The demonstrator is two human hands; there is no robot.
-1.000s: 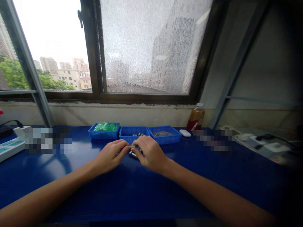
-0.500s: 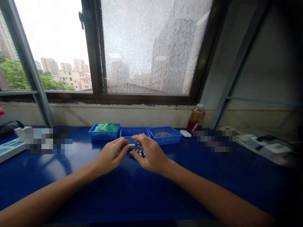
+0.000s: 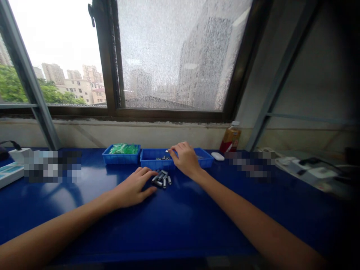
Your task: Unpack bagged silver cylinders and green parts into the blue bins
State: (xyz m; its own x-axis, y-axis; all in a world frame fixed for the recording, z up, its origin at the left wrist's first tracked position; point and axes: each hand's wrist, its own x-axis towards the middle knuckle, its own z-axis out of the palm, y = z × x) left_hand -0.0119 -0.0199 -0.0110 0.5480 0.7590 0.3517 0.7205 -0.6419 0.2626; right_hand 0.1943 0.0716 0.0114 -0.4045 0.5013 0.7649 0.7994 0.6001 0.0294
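A small pile of short metallic cylinders lies on the blue table. Just left of it is my left hand, its fingers apart, fingertips beside the pile and nothing in its grasp. My right hand is raised over the blue bins, thumb and fingers pinched together. A small pale tip pokes out of that pinch; the rest is hidden by the fingers. Beneath it, the middle blue bin contains several small shiny pieces. Part of the right blue bin is covered by my right hand.
A blue bin full of green packets stands at the left of the row. To the right are a white rounded case and a drink bottle. A white power strip sits far left; adapters lie far right.
My hands have parted. The right one rose from the pile toward the middle bin, with a small pale piece in its pinch. My left hand let go and opened beside the cylinders.
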